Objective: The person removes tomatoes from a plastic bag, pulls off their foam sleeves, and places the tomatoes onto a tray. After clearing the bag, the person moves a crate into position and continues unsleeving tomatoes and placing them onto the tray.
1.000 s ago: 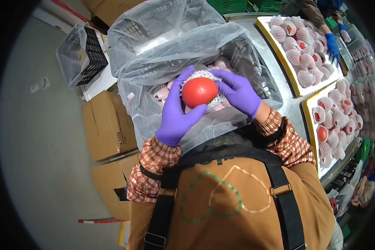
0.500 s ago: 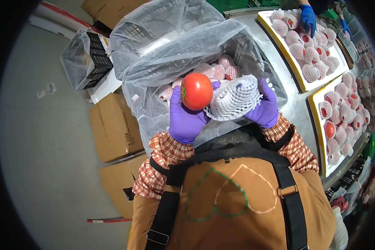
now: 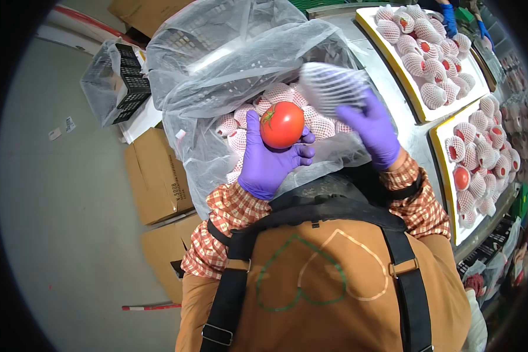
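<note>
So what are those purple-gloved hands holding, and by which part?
The left hand cradles a bare tomato from beneath, thumb against its side. The right hand appears to hold a white foam net by its edge, though blur hides the exact grip.

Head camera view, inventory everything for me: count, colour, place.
Bare tomato: 1, red, centre
Foam net: 1, white, blurred, right of bare tomato
Net-wrapped tomatoes: many, red under pale netting, crate and trays
Plastic-lined crates: apparently 2, clear liners, ahead
Trays: 2, white and yellow, on grey table
Uncovered tomato: 1, red, nearer tray
Small crate: 1, black, upper left
Cardboard boxes: at least 3, brown, left and top
Scraps: 2, whitish, grey floor
Striped strip: 1, red and white, lower left
Other gloved hands: 2, blue, upper right
Edge clutter: uncounted, mixed, too small to tell
Left hand: 1, purple glove, holding bare tomato
Right hand: 1, purple glove, at foam net
Sleeves: 2, checked red and white, at wrists
</note>
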A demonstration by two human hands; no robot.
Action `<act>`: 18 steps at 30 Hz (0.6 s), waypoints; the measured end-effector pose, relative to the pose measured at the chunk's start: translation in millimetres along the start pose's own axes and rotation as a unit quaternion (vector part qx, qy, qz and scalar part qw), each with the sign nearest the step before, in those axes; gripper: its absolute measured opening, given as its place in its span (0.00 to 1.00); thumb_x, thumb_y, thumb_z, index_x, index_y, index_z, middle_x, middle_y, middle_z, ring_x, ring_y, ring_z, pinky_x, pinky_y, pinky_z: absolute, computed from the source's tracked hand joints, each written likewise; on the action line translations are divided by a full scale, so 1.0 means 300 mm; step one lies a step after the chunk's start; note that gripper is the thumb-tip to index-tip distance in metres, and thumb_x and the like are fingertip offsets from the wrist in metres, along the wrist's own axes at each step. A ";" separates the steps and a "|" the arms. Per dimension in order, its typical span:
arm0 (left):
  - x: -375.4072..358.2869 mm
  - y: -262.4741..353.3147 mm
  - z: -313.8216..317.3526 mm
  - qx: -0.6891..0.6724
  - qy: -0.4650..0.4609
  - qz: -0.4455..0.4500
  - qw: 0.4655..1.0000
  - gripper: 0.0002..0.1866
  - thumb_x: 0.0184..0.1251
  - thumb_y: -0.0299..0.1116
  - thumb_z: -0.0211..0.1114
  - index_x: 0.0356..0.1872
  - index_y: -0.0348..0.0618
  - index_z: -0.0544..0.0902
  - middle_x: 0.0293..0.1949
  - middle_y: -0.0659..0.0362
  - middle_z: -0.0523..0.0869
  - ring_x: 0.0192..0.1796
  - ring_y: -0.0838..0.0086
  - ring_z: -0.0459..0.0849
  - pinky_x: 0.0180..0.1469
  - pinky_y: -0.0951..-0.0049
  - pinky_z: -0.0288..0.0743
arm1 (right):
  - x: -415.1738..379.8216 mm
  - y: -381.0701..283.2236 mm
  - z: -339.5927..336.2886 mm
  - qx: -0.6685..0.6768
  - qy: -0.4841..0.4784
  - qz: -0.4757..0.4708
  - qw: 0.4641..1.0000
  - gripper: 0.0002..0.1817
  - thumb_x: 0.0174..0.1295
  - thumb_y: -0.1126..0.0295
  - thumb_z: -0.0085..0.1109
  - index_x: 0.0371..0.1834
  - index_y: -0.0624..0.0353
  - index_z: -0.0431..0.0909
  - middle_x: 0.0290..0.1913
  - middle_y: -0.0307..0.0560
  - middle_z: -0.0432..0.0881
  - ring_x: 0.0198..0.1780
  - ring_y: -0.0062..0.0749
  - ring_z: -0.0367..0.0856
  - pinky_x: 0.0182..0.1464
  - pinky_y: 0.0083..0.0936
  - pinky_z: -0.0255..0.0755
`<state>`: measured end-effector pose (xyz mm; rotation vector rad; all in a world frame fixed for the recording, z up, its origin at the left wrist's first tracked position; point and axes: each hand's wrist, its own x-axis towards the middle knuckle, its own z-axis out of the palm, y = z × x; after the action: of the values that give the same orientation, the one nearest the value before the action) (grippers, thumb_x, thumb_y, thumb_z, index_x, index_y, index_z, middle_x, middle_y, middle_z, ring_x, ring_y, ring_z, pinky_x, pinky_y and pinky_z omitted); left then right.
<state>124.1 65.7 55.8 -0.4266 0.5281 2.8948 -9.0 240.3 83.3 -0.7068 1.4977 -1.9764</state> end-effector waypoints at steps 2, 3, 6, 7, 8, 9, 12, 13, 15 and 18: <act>0.002 -0.015 0.044 0.030 0.056 0.000 0.998 0.47 0.61 0.77 0.36 0.51 0.37 0.74 0.41 0.48 0.79 0.37 0.56 0.80 0.40 0.58 0.73 | 0.010 -0.014 0.068 -0.063 -0.055 -0.026 0.996 0.28 0.61 0.72 0.62 0.64 0.64 0.66 0.56 0.49 0.77 0.57 0.29 0.76 0.63 0.29 0.69; 0.006 -0.019 0.061 0.063 0.112 0.005 0.992 0.47 0.60 0.77 0.35 0.50 0.38 0.74 0.40 0.48 0.79 0.35 0.58 0.79 0.38 0.59 0.72 | 0.020 -0.006 0.090 -0.081 -0.106 -0.002 0.991 0.29 0.59 0.70 0.64 0.64 0.63 0.66 0.53 0.48 0.78 0.49 0.26 0.79 0.51 0.25 0.74; 0.012 -0.019 0.053 0.077 0.069 0.006 0.995 0.47 0.61 0.77 0.35 0.51 0.38 0.74 0.38 0.48 0.80 0.33 0.59 0.79 0.36 0.61 0.72 | 0.036 -0.009 0.115 -0.037 -0.149 0.091 0.984 0.30 0.58 0.67 0.67 0.62 0.61 0.66 0.48 0.47 0.79 0.35 0.22 0.81 0.36 0.19 0.78; 0.009 -0.019 0.054 0.075 0.068 0.008 0.995 0.47 0.61 0.77 0.35 0.51 0.38 0.74 0.38 0.48 0.80 0.33 0.59 0.79 0.36 0.61 0.72 | 0.042 -0.010 0.119 0.026 -0.140 0.157 0.977 0.29 0.58 0.67 0.67 0.61 0.60 0.66 0.46 0.48 0.79 0.30 0.22 0.81 0.33 0.18 0.78; 0.003 -0.020 0.057 0.089 0.066 0.000 0.994 0.47 0.61 0.77 0.34 0.52 0.38 0.74 0.37 0.49 0.80 0.32 0.60 0.80 0.36 0.61 0.72 | 0.040 -0.004 0.124 0.025 -0.133 0.135 0.982 0.26 0.60 0.64 0.64 0.59 0.59 0.67 0.44 0.47 0.80 0.28 0.22 0.80 0.31 0.18 0.77; -0.006 -0.021 0.057 0.103 0.064 -0.008 0.993 0.48 0.61 0.77 0.34 0.53 0.37 0.74 0.36 0.49 0.80 0.32 0.60 0.80 0.35 0.62 0.72 | 0.039 -0.010 0.122 0.023 -0.136 0.137 0.981 0.26 0.60 0.64 0.64 0.59 0.59 0.67 0.44 0.47 0.80 0.28 0.22 0.80 0.31 0.18 0.77; -0.025 -0.021 0.049 0.098 0.001 -0.020 0.995 0.46 0.66 0.73 0.31 0.54 0.34 0.73 0.37 0.49 0.81 0.33 0.62 0.81 0.36 0.65 0.75 | 0.040 -0.016 0.119 0.084 -0.147 0.220 0.961 0.24 0.62 0.61 0.62 0.58 0.59 0.69 0.42 0.45 0.80 0.35 0.25 0.81 0.38 0.21 0.77; -0.040 -0.013 0.037 0.095 -0.001 -0.016 0.995 0.46 0.66 0.73 0.31 0.54 0.34 0.73 0.37 0.49 0.81 0.33 0.62 0.81 0.36 0.65 0.75 | 0.044 0.012 0.131 0.133 -0.105 0.188 0.967 0.23 0.63 0.60 0.61 0.57 0.60 0.70 0.44 0.44 0.79 0.40 0.25 0.80 0.44 0.23 0.76; -0.087 0.031 0.001 0.253 0.018 -0.055 0.966 0.40 0.73 0.64 0.31 0.55 0.31 0.71 0.39 0.48 0.82 0.37 0.65 0.83 0.40 0.68 0.78 | 0.055 0.014 0.143 0.180 -0.070 0.154 0.969 0.22 0.63 0.60 0.60 0.56 0.60 0.71 0.45 0.43 0.79 0.45 0.26 0.80 0.50 0.25 0.75; -0.151 0.081 -0.054 0.363 0.077 0.043 0.927 0.26 0.79 0.46 0.38 0.59 0.30 0.68 0.44 0.48 0.81 0.41 0.67 0.84 0.45 0.70 0.80 | 0.053 -0.010 0.139 0.307 -0.063 0.192 0.930 0.22 0.63 0.64 0.59 0.58 0.61 0.70 0.52 0.44 0.78 0.54 0.28 0.77 0.59 0.28 0.71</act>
<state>165.7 32.2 63.1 -0.5079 1.5883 2.4844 8.5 201.7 97.3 -0.2366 0.7832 -1.8886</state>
